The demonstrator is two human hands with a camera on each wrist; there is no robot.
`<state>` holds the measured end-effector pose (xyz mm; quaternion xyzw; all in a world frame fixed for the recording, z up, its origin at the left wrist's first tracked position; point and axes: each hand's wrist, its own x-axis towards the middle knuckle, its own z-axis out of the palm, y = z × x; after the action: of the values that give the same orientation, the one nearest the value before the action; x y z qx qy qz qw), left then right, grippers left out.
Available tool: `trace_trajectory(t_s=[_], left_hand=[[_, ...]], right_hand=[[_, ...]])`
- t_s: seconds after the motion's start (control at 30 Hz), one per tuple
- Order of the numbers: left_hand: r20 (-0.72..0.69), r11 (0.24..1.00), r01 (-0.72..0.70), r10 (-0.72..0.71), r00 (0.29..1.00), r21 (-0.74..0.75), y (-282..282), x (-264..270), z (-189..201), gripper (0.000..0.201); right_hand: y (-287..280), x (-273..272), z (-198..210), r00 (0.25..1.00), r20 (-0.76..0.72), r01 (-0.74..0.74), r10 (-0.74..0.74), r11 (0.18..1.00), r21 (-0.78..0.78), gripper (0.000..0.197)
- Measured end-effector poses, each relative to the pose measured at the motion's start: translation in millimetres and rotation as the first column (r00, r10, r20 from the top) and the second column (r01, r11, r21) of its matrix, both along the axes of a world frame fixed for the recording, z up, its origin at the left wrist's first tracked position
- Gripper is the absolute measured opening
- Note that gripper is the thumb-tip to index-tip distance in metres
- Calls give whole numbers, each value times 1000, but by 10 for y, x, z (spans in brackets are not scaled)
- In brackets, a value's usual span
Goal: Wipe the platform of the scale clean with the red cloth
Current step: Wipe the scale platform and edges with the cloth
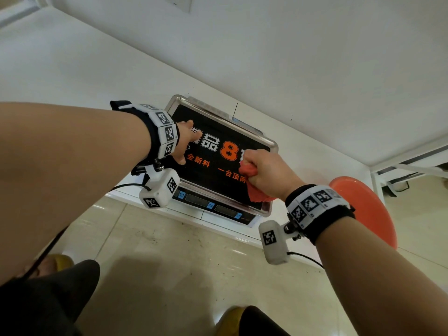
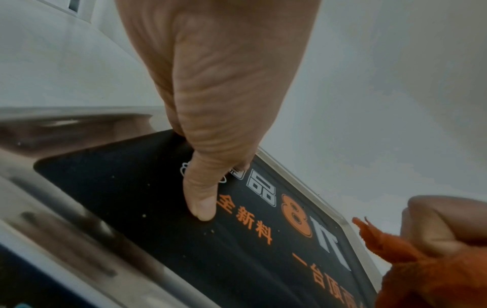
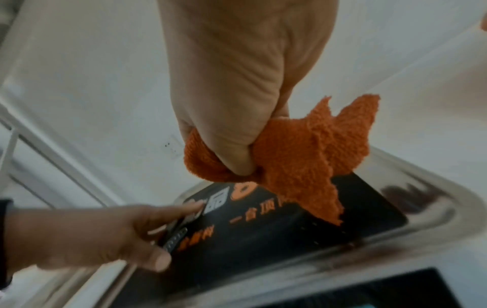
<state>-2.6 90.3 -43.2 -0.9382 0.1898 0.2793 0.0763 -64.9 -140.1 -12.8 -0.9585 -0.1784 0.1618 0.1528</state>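
The scale [image 1: 218,204] stands on a white counter, its steel platform [image 1: 272,143] covered by a black film with orange and white print [image 1: 228,151]. My left hand [image 1: 185,139] lies on the platform's left part with straight fingers, thumb tip [image 2: 202,210] pressing the film. My right hand [image 1: 264,170] grips the bunched red cloth [image 1: 252,183] over the platform's right part; a loose corner [image 3: 324,200] hangs down toward the film. Small crumbs dot the film [image 2: 143,215]. The left hand [image 3: 105,233] also shows in the right wrist view.
The scale sits at the counter's front edge [image 1: 169,214], with the white wall [image 1: 315,57] close behind. An orange stool [image 1: 368,209] stands to the right. Tiled floor [image 1: 181,275] lies below, and a wall socket [image 1: 179,2] is up at the back.
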Motion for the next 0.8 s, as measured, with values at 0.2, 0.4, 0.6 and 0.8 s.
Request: trace_trajectory(t_s=[0.2, 0.4, 0.6, 0.8], left_hand=[[-6, 1000, -2, 2, 1000, -7, 3, 4, 4, 95], [-8, 1000, -3, 3, 1000, -5, 0, 1, 11, 95], [-4, 1000, -2, 2, 1000, 1, -6, -10, 21, 96], [-6, 1000, -13, 13, 1000, 8, -13, -20, 38, 97]], right_hand=[[51, -186, -172, 979, -188, 74, -82, 996, -54, 28], [0, -175, -151, 894, -392, 224, -217, 974, -28, 28], [-45, -164, -40, 868, -450, 194, -211, 977, -86, 32], [-21, -209, -26, 871, -431, 213, -236, 972, -100, 32]])
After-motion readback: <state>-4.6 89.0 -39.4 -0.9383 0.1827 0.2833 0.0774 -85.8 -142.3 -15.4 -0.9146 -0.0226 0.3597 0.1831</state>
